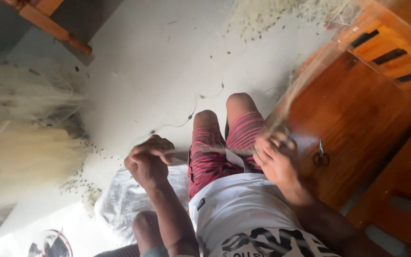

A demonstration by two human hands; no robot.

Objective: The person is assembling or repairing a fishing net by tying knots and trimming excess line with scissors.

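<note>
My left hand (148, 159) is closed in a fist on a thin net line (186, 119) with small dark weights, which trails away over the pale floor. My right hand (274, 154) grips a bundle of fine pale fishing net strands (303, 81) that stretch up and to the right along the wooden furniture. Between both hands a short stretch of net crosses my lap, over red striped shorts (215, 152) and a white shirt. Small scissors (320, 157) lie on the wooden surface just right of my right hand.
A large heap of pale netting (20, 143) with dark sinkers fills the left side. More netting (286, 14) lies at the top. A brown wooden cabinet (357, 114) stands on the right, a wooden chair leg (48, 24) at top left. A crumpled translucent bag (124, 200) and another person's knee (144, 223) are below my left arm.
</note>
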